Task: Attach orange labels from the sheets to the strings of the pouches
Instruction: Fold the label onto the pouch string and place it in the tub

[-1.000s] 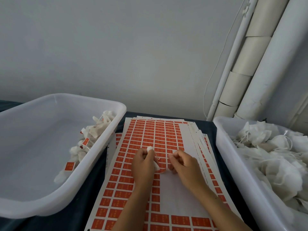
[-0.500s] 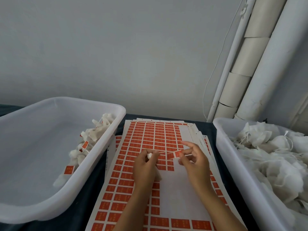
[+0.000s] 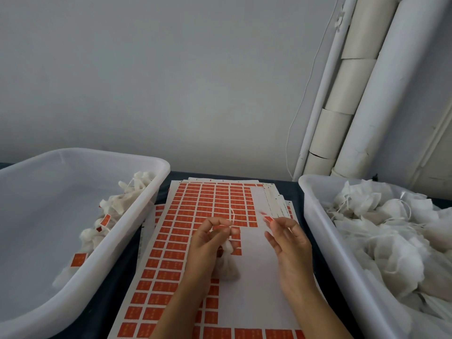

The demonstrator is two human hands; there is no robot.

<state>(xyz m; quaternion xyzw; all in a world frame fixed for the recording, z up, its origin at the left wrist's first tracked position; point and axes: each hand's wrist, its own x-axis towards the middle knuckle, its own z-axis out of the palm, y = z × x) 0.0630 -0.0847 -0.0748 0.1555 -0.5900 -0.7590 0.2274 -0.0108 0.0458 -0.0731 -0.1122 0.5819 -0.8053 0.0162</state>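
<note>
Orange label [image 3: 268, 219] is sitting pinched at the fingertips of the right hand [image 3: 289, 243], lifted just above the top sheet [image 3: 254, 285] of the stack. Left hand [image 3: 209, 241] is gripping a white pouch [image 3: 226, 265] under the palm w/ its string [image 3: 232, 216] looping up between thumb and forefinger. To do this step well: keep the string taut and straight, bring the label's adhesive side under it, centre it, then fold and press flat, avoiding wrinkles. Label and string are near each other but apart, not yet joined. Finished pouches are lying in the left bin [image 3: 137, 238]; unlabelled ones are filling the right bin [image 3: 315, 216].
</note>
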